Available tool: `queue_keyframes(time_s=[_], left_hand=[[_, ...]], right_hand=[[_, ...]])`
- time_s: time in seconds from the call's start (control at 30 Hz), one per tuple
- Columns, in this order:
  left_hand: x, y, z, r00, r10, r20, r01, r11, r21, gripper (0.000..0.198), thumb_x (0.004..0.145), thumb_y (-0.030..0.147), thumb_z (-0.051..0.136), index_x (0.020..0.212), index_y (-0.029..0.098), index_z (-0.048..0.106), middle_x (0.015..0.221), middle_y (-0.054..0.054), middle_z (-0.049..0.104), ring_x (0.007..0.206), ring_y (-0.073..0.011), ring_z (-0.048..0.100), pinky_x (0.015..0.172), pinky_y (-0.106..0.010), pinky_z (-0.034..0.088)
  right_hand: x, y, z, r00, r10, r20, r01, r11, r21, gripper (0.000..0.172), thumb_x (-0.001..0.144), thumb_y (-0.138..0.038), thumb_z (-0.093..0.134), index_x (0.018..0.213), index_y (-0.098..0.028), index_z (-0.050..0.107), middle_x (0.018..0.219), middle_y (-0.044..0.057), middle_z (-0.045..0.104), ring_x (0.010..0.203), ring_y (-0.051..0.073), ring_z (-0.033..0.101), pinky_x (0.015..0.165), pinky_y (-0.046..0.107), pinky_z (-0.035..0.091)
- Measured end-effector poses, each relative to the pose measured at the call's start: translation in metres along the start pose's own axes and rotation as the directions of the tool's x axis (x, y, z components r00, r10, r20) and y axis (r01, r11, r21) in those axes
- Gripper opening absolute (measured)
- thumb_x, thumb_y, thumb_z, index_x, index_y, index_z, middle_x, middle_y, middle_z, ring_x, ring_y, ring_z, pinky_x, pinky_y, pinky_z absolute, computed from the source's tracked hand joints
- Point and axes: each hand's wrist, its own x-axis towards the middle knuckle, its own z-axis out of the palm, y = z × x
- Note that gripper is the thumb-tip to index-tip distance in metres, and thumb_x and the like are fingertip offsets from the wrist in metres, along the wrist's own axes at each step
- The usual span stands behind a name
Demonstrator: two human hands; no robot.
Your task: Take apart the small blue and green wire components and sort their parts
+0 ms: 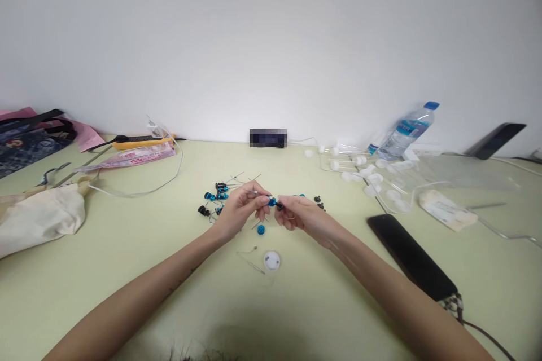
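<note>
My left hand (249, 205) pinches a small blue-and-black metal part (272, 202) between thumb and fingers. From the other side, my right hand (296, 211) is closed on the black end of the same part. Just below the hands, a round blue knob-like piece (261, 229) lies on the table. Beside my left hand is a group of blue and black parts with thin metal rods (221, 196). A few small black pieces (318, 199) lie past my right hand. Closer to me sit a white round dish (271, 260) with tiny dark bits and a thin metal rod (256, 267).
On the right are a black phone (412, 254), a water bottle (409, 131), several clear tubes with white caps (349, 163) and a white packet (446, 210). To the left lie a yellow power strip (144, 141), a pink wrapper (139, 156) and a cream cloth (46, 217).
</note>
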Motion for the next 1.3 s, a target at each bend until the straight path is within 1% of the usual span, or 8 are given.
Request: queue_keyframes(time_s=[0.13,0.33,0.47,0.6,0.77,0.93,1.07,1.3], left_hand=[[0.0,0.003,-0.002,1.0,0.003,-0.015,-0.003,1.0,0.009,0.019,0.083,0.033,0.063,0.083,0.015,0.057,0.061,0.0,0.065,0.05,-0.0094,0.054,0.053,-0.023,0.041],[0.0,0.004,-0.001,1.0,-0.004,0.018,0.004,0.999,0.034,0.02,0.082,0.034,0.063,0.083,0.015,0.057,0.061,0.0,0.064,0.051,-0.0098,0.055,0.054,-0.024,0.043],[0.002,0.003,-0.005,0.999,-0.052,0.007,0.052,0.999,0.017,0.022,0.084,0.036,0.061,0.08,0.015,0.056,0.06,-0.001,0.064,0.049,-0.0093,0.054,0.052,-0.022,0.043],[0.007,0.004,-0.013,0.982,-0.171,-0.074,0.158,0.975,-0.158,0.03,0.086,0.041,0.057,0.075,0.014,0.054,0.061,-0.002,0.066,0.047,-0.007,0.055,0.048,-0.018,0.042],[0.011,0.01,-0.025,0.972,-0.234,-0.034,0.225,0.959,-0.172,0.026,0.084,0.038,0.062,0.081,0.013,0.056,0.074,-0.008,0.071,0.066,-0.0134,0.068,0.069,-0.026,0.053],[0.011,0.013,-0.031,0.981,-0.189,0.049,0.194,0.972,-0.13,0.024,0.083,0.036,0.062,0.086,0.012,0.059,0.092,-0.011,0.07,0.072,-0.0137,0.066,0.076,-0.03,0.053],[0.011,0.012,-0.031,0.97,-0.232,0.074,0.238,0.967,-0.094,0.023,0.081,0.034,0.065,0.086,0.012,0.066,0.088,-0.007,0.066,0.069,-0.0095,0.059,0.07,-0.022,0.05],[0.009,0.013,-0.031,0.959,-0.26,0.116,0.273,0.955,-0.119,0.028,0.078,0.036,0.068,0.093,0.012,0.071,0.08,-0.006,0.064,0.063,-0.0084,0.055,0.061,-0.02,0.047]], right_hand=[[-0.003,-0.006,0.0,0.997,-0.027,-0.07,0.031,0.999,0.044,0.052,0.066,-0.037,0.079,0.109,-0.025,0.054,0.117,0.005,0.051,0.074,0.01,0.054,0.065,0.025,0.045],[0.003,0.001,0.001,0.996,0.085,0.025,-0.088,0.984,0.157,0.05,0.085,-0.061,0.045,0.084,-0.014,0.059,0.07,0.004,0.057,0.053,0.008,0.046,0.048,0.021,0.034],[0.001,0.002,0.008,0.989,-0.115,-0.091,0.111,0.993,-0.049,0.034,0.081,-0.05,0.06,0.084,-0.017,0.054,0.069,0.001,0.057,0.056,0.01,0.049,0.053,0.023,0.038],[-0.001,0.004,0.011,0.847,-0.441,-0.297,0.266,0.835,-0.482,0.023,0.081,-0.04,0.062,0.084,-0.023,0.048,0.067,-0.001,0.055,0.063,0.015,0.054,0.061,0.029,0.044],[0.0,0.001,-0.01,0.846,-0.435,-0.308,0.287,0.859,-0.424,0.019,0.086,-0.039,0.055,0.089,-0.021,0.049,0.079,0.003,0.061,0.07,0.017,0.06,0.063,0.03,0.048],[-0.011,0.013,-0.041,0.759,-0.486,-0.434,0.245,0.83,-0.5,0.022,0.083,-0.041,0.059,0.088,-0.02,0.058,0.091,0.005,0.06,0.083,0.019,0.06,0.074,0.032,0.047],[-0.019,0.047,-0.044,0.828,-0.375,-0.416,0.066,0.803,-0.592,0.017,0.085,-0.037,0.055,0.085,-0.02,0.059,0.084,0.004,0.063,0.08,0.02,0.06,0.074,0.035,0.046],[-0.011,0.069,-0.031,0.819,-0.504,-0.274,-0.128,0.305,-0.944,0.021,0.091,-0.022,0.041,0.09,-0.019,0.062,0.104,0.009,0.063,0.093,0.024,0.056,0.08,0.037,0.042]])
